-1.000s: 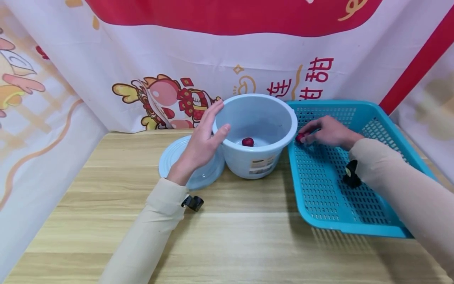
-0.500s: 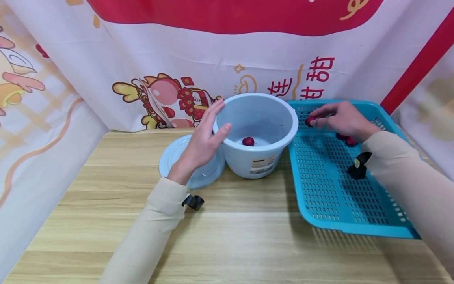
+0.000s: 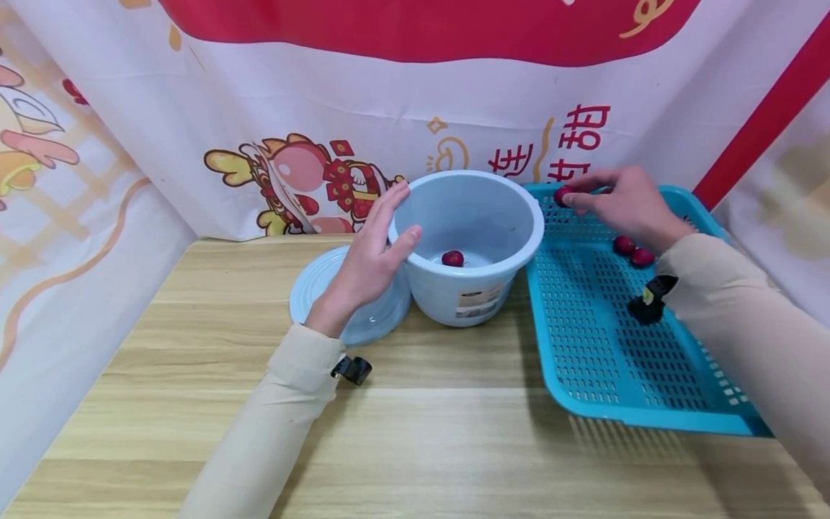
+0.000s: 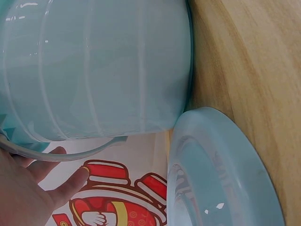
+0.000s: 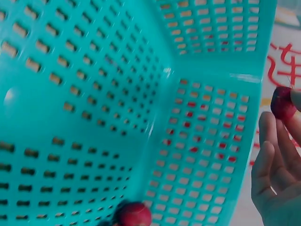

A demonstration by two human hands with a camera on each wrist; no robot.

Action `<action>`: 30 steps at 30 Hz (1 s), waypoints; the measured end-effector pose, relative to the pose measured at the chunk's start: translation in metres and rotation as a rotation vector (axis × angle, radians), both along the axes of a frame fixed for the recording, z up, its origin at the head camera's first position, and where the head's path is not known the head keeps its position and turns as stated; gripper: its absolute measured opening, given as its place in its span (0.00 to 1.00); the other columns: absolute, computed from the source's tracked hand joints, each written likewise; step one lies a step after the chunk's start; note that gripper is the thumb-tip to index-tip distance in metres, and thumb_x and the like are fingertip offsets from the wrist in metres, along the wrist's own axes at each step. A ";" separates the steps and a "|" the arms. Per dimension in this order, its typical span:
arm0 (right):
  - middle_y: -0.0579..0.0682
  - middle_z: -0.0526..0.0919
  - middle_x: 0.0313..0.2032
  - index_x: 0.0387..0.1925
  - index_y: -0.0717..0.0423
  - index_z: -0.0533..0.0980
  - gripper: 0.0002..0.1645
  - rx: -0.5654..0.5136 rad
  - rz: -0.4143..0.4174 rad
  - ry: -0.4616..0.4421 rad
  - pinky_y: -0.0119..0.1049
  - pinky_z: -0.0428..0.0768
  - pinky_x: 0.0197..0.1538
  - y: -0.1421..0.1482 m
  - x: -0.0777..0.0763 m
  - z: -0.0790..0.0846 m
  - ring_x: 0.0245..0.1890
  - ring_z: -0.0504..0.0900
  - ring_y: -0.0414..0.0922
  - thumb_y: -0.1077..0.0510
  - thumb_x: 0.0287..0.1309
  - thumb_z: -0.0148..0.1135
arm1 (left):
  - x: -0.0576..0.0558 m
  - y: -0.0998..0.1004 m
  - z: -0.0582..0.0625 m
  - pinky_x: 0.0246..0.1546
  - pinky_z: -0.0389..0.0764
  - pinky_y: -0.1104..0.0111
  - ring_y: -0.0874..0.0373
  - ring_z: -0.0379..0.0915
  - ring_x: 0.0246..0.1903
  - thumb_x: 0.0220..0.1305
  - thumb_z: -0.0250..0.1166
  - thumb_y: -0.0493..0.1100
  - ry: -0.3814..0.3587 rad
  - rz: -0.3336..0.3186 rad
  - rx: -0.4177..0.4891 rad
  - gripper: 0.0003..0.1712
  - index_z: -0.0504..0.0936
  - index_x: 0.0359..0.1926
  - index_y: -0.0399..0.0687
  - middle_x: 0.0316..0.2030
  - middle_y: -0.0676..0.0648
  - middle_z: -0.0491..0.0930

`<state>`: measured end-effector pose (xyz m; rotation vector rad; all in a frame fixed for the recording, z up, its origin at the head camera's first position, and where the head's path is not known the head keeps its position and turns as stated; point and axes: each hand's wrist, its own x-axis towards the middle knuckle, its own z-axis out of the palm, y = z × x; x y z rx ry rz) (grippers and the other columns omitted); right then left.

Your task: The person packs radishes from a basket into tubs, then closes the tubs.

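My left hand (image 3: pixel 371 263) rests against the left side of the light blue bucket (image 3: pixel 447 292), fingers straight along the rim and thumb over its edge. Inside that bucket a small dark red round fruit (image 3: pixel 452 258) lies on the bottom. Over the far side of the turquoise basket (image 3: pixel 586 339), my right hand (image 3: pixel 627 205) pinches another dark red fruit (image 5: pixel 282 103) between thumb and fingertips. Two more red fruits (image 3: pixel 632 251) lie together in the basket beneath the right hand; one red fruit (image 5: pixel 134 214) shows at the bottom of the right wrist view.
A light blue lid (image 3: pixel 376 324) lies on the wooden table (image 3: pixel 415 440), left of the bucket and partly under the left forearm. The bucket's handle (image 4: pixel 89 153) hangs beside the left fingers. A printed cloth (image 3: pixel 363 94) stands behind the table.
My right hand has risen from the basket's left wall, up toward its back rim, with the fruit pinched. The two fruits under it have come into view. My left hand stays on the bucket.
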<state>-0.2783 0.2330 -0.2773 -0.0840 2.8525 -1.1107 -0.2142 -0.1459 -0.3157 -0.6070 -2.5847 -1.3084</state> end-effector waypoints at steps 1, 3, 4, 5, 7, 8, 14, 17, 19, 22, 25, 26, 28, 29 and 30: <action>0.62 0.76 0.70 0.77 0.48 0.70 0.42 0.002 -0.007 0.009 0.30 0.84 0.37 -0.003 0.001 0.002 0.62 0.78 0.60 0.35 0.70 0.64 | 0.000 0.000 0.000 0.80 0.60 0.39 0.54 0.45 0.85 0.76 0.50 0.64 0.000 0.000 0.000 0.44 0.53 0.85 0.57 0.86 0.58 0.46; 0.61 0.76 0.71 0.77 0.47 0.71 0.41 0.000 -0.017 0.027 0.29 0.83 0.37 -0.010 0.003 0.007 0.60 0.79 0.58 0.34 0.69 0.64 | 0.000 0.000 0.000 0.80 0.60 0.39 0.54 0.45 0.85 0.76 0.50 0.64 -0.001 0.001 0.000 0.44 0.53 0.85 0.57 0.86 0.58 0.47; 0.60 0.76 0.71 0.76 0.46 0.71 0.41 -0.004 -0.018 0.036 0.28 0.83 0.37 -0.013 0.004 0.009 0.59 0.80 0.57 0.34 0.69 0.64 | 0.000 0.000 0.000 0.80 0.61 0.39 0.54 0.46 0.85 0.76 0.50 0.64 -0.001 0.002 0.001 0.44 0.53 0.85 0.57 0.86 0.59 0.47; 0.60 0.77 0.70 0.76 0.46 0.72 0.41 -0.009 -0.019 0.046 0.28 0.83 0.38 -0.016 0.005 0.011 0.58 0.81 0.56 0.34 0.69 0.64 | 0.000 -0.001 0.000 0.80 0.61 0.39 0.55 0.46 0.85 0.76 0.50 0.64 -0.001 0.003 0.002 0.44 0.53 0.85 0.58 0.86 0.59 0.47; 0.58 0.77 0.71 0.76 0.45 0.72 0.42 -0.023 -0.018 0.063 0.26 0.83 0.38 -0.021 0.006 0.015 0.56 0.82 0.54 0.33 0.68 0.64 | 0.000 -0.001 0.000 0.80 0.61 0.39 0.55 0.46 0.85 0.76 0.50 0.64 -0.002 0.003 0.003 0.44 0.53 0.85 0.57 0.86 0.59 0.47; 0.58 0.77 0.71 0.76 0.44 0.72 0.42 -0.033 -0.017 0.069 0.25 0.83 0.38 -0.023 0.007 0.018 0.56 0.82 0.53 0.32 0.67 0.65 | 0.000 -0.001 0.000 0.80 0.61 0.39 0.55 0.46 0.85 0.76 0.50 0.64 -0.001 0.001 0.005 0.44 0.53 0.85 0.57 0.86 0.58 0.47; 0.53 0.78 0.69 0.75 0.38 0.73 0.42 -0.034 -0.018 0.138 0.22 0.83 0.39 -0.037 0.009 0.029 0.56 0.81 0.50 0.31 0.64 0.67 | 0.000 0.000 0.000 0.81 0.59 0.40 0.55 0.45 0.85 0.76 0.50 0.64 0.005 -0.007 0.009 0.43 0.53 0.85 0.56 0.86 0.56 0.47; 0.51 0.79 0.69 0.74 0.37 0.74 0.40 -0.019 -0.013 0.177 0.22 0.83 0.39 -0.046 0.010 0.033 0.57 0.80 0.49 0.31 0.64 0.68 | 0.000 0.000 0.000 0.81 0.59 0.40 0.55 0.45 0.85 0.76 0.50 0.64 0.011 -0.002 0.005 0.43 0.54 0.85 0.57 0.86 0.57 0.47; 0.51 0.80 0.68 0.73 0.38 0.75 0.39 -0.023 -0.008 0.194 0.23 0.83 0.40 -0.053 0.010 0.035 0.57 0.79 0.48 0.32 0.64 0.68 | 0.000 0.000 0.001 0.80 0.60 0.40 0.55 0.46 0.85 0.76 0.51 0.64 0.010 -0.001 0.003 0.43 0.54 0.85 0.57 0.86 0.58 0.47; 0.49 0.81 0.67 0.72 0.37 0.76 0.37 -0.042 0.004 0.203 0.24 0.84 0.43 -0.064 0.010 0.036 0.56 0.81 0.47 0.34 0.64 0.70 | 0.000 0.000 0.001 0.80 0.60 0.39 0.55 0.46 0.85 0.76 0.51 0.64 0.007 0.002 0.001 0.43 0.53 0.85 0.57 0.86 0.58 0.47; 0.49 0.82 0.67 0.71 0.38 0.77 0.36 -0.060 0.042 0.209 0.27 0.85 0.45 -0.073 0.010 0.035 0.56 0.82 0.48 0.37 0.65 0.70 | 0.000 0.001 0.000 0.80 0.61 0.39 0.55 0.46 0.85 0.76 0.51 0.64 0.001 0.003 0.003 0.43 0.53 0.85 0.58 0.86 0.58 0.47; 0.49 0.82 0.67 0.71 0.38 0.77 0.35 -0.059 0.057 0.212 0.28 0.85 0.46 -0.075 0.010 0.035 0.57 0.82 0.48 0.37 0.65 0.71 | 0.000 0.001 0.000 0.80 0.61 0.39 0.54 0.46 0.85 0.76 0.51 0.64 0.001 0.004 0.004 0.43 0.53 0.85 0.58 0.86 0.58 0.47; 0.50 0.83 0.66 0.71 0.40 0.78 0.34 -0.055 0.089 0.222 0.31 0.86 0.48 -0.080 0.010 0.034 0.58 0.82 0.50 0.39 0.66 0.71 | 0.000 0.001 0.000 0.79 0.62 0.39 0.54 0.47 0.85 0.76 0.51 0.64 0.000 0.003 0.006 0.43 0.54 0.85 0.58 0.86 0.58 0.47; 0.51 0.83 0.65 0.71 0.40 0.78 0.34 -0.053 0.105 0.229 0.33 0.86 0.49 -0.082 0.010 0.033 0.58 0.82 0.51 0.40 0.66 0.71 | 0.000 0.001 0.000 0.79 0.62 0.39 0.54 0.47 0.85 0.76 0.51 0.64 0.000 0.003 0.006 0.43 0.54 0.85 0.58 0.86 0.58 0.47; 0.51 0.83 0.65 0.71 0.41 0.78 0.34 -0.047 0.116 0.234 0.34 0.86 0.49 -0.084 0.010 0.033 0.58 0.82 0.51 0.41 0.66 0.71 | 0.000 0.001 0.000 0.79 0.62 0.39 0.54 0.47 0.85 0.76 0.51 0.64 0.001 0.003 0.006 0.43 0.54 0.85 0.58 0.86 0.58 0.47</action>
